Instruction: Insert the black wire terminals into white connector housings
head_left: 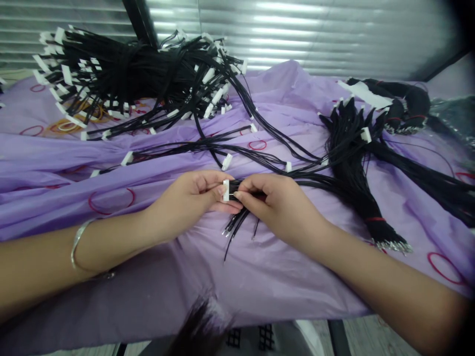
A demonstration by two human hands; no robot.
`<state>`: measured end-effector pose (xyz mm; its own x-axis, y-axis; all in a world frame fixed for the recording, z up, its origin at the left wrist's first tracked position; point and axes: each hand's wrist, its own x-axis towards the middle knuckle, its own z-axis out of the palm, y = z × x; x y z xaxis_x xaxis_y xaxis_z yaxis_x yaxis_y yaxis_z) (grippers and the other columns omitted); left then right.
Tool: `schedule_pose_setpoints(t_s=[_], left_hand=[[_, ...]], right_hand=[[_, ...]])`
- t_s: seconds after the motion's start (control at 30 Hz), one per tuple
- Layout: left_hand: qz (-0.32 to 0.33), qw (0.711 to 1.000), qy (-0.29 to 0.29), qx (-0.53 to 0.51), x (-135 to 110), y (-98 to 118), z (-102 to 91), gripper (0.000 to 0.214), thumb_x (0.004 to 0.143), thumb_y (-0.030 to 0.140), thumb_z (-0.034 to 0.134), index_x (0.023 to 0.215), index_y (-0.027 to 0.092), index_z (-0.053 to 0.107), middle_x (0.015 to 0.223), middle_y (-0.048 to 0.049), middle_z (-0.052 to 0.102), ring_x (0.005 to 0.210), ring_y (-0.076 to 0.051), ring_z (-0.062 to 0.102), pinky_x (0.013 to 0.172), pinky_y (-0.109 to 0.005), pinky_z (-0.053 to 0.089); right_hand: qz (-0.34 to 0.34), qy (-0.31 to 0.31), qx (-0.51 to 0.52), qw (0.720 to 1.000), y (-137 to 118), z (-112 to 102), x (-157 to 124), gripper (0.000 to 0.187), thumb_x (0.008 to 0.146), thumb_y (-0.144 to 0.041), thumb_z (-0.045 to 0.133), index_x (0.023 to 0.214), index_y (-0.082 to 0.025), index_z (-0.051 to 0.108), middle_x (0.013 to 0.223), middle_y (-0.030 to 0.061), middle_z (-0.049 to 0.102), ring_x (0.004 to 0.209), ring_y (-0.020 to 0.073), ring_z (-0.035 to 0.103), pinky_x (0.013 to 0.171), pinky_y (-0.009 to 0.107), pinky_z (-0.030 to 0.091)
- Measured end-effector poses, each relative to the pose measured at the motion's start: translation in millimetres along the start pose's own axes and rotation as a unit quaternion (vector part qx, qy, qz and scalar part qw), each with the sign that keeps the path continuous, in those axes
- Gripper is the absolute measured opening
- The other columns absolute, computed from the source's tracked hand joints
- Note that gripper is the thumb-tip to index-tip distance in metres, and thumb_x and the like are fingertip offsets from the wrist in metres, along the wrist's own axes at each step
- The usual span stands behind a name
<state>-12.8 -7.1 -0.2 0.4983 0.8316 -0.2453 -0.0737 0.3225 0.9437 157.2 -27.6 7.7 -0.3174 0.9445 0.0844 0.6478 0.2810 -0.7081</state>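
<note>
My left hand (193, 198) pinches a small white connector (226, 190) between thumb and fingers at the middle of the purple sheet (148, 277). My right hand (278, 202) meets it from the right, its fingers closed on thin black wires (237, 222) at the connector. The loose wire ends hang down below both hands. A silver bracelet (77, 244) circles my left wrist.
A big heap of black wire harnesses with white connectors (129, 74) lies at the back left. Bundles of black wires tied with red bands (356, 173) lie at the right. Red rubber bands (111, 200) are scattered on the sheet. A corrugated metal wall (297, 29) stands behind.
</note>
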Motion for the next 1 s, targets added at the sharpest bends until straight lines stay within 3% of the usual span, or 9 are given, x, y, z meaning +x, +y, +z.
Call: schedule_pose_setpoints(t_s=[0.17,0.27,0.4,0.57,0.73,1.0], left_hand=[[0.0,1.0,0.002,-0.013,0,0,0.7,0.01,0.08,0.012,0.058,0.083,0.015,0.067,0.077,-0.0019,0.067,0.073,-0.015,0.065,0.078,-0.029,0.053],[0.002,0.999,-0.005,-0.033,1,0,-0.1,0.009,0.081,0.015,0.058,0.087,0.014,0.065,0.081,-0.0029,0.067,0.077,-0.015,0.066,0.08,-0.029,0.053],[-0.02,0.998,0.021,-0.06,2,1,-0.8,0.01,0.083,0.012,0.054,0.089,0.01,0.062,0.081,-0.0054,0.067,0.075,-0.016,0.068,0.077,-0.029,0.054],[-0.02,0.996,0.028,-0.076,1,2,-1.3,0.009,0.082,0.01,0.055,0.088,0.009,0.06,0.08,-0.0062,0.068,0.072,-0.017,0.068,0.076,-0.029,0.054],[-0.02,0.994,0.016,-0.11,1,2,-2.9,0.008,0.079,0.008,0.057,0.086,0.008,0.062,0.08,-0.0066,0.068,0.072,-0.018,0.068,0.077,-0.031,0.053],[-0.012,0.991,0.046,-0.128,1,3,-0.7,0.006,0.079,0.01,0.06,0.083,0.01,0.064,0.081,-0.0039,0.067,0.075,-0.018,0.067,0.078,-0.032,0.053]], right_hand=[[-0.005,0.006,-0.001,1.0,0,1,-1,0.016,0.08,-0.018,0.051,0.066,-0.018,0.058,0.06,-0.0039,0.057,0.055,0.0081,0.047,0.051,0.02,0.033],[-0.061,0.041,-0.017,0.997,2,-3,-2,0.005,0.079,-0.015,0.055,0.078,-0.018,0.06,0.076,-0.0009,0.063,0.067,0.0107,0.055,0.062,0.021,0.041],[-0.139,0.075,-0.079,0.984,7,-15,-3,0.009,0.081,-0.011,0.053,0.082,-0.018,0.058,0.088,0.0048,0.061,0.08,0.0148,0.057,0.075,0.026,0.044],[-0.164,0.087,-0.125,0.975,9,-23,-1,0.006,0.081,-0.011,0.054,0.081,-0.016,0.056,0.084,0.0063,0.058,0.078,0.0164,0.054,0.072,0.029,0.045],[-0.169,0.053,-0.139,0.974,13,-19,1,0.006,0.081,-0.014,0.056,0.084,-0.013,0.061,0.084,0.0073,0.057,0.081,0.0172,0.053,0.075,0.03,0.044],[-0.212,0.095,-0.128,0.964,11,-17,0,0.009,0.079,-0.01,0.055,0.076,-0.011,0.063,0.078,0.0062,0.054,0.075,0.0149,0.05,0.068,0.027,0.043]])
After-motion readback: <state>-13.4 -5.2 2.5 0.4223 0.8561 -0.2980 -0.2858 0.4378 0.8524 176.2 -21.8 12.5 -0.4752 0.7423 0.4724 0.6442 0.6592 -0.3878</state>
